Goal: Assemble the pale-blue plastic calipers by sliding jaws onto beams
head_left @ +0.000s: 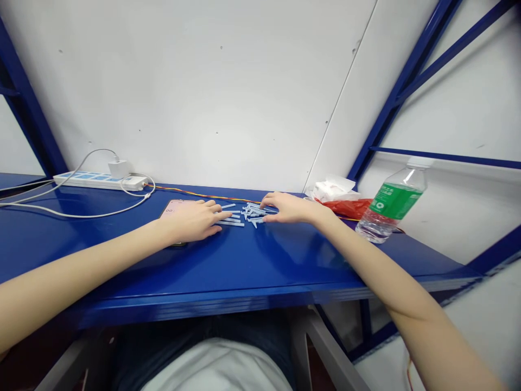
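From my station I had the head camera looking down at a blue steel table (101,250), and the only container I could make out was a plastic water bottle (393,203) near the right end, with a white cap, a green label and clear liquid showing in its lower part. Just left of it, a red plastic bag (345,208) lay on the table with a white paper packet (331,190) on top, though I couldn't tell whether the bag held anything. The pale blue plastic sticks (250,213) lay in a loose, criss-crossed heap near the back of the table, between the two hands, some pointing in different directions and a few lying apart at the left edge. The left hand (191,220) lay flat over a pink phone (173,207), its fingertips reaching just beside the heap, and its grip stood apart with nothing clamped. The right hand (288,209) came in from the other side with its fingers (266,202) over the heap's right edge, and that grip was also apart, not clearly closed on any stick. Behind them ran a striped wire (195,193), and at the far left sat a white power strip (81,180) with a charger (118,168) plugged in.
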The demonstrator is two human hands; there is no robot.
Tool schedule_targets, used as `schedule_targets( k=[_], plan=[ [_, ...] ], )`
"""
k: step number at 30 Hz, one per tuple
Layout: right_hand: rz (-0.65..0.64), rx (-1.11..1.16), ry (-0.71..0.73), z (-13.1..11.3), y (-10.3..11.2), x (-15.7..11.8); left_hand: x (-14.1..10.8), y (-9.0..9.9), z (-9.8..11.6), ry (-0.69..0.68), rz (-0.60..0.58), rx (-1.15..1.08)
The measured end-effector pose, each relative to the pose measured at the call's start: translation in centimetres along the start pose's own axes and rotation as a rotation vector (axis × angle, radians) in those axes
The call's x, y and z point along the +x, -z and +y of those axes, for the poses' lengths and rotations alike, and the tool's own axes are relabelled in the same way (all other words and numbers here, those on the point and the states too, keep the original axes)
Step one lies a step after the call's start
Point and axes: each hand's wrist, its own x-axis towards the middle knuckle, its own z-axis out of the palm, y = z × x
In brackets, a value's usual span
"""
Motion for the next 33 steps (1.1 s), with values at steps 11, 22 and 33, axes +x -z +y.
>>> schedule_targets(
  k=[11,22,33],
  plan=[
    [-0.126,0.089,-0.1,-0.8,0.1,-1.1,-0.1,-0.5,0.2,-0.017,-0.011,0.082],
    [-0.16,0.06,-0.126,-0.4,-0.7,-0.4,0.0,1.0,1.8,0.041,-0.068,0.156],
    [-0.185,0.015,-0.165,-1.4,-0.3,-0.6,-0.3,0.2,2.1,0.037,-0.017,0.145]
  ],
)
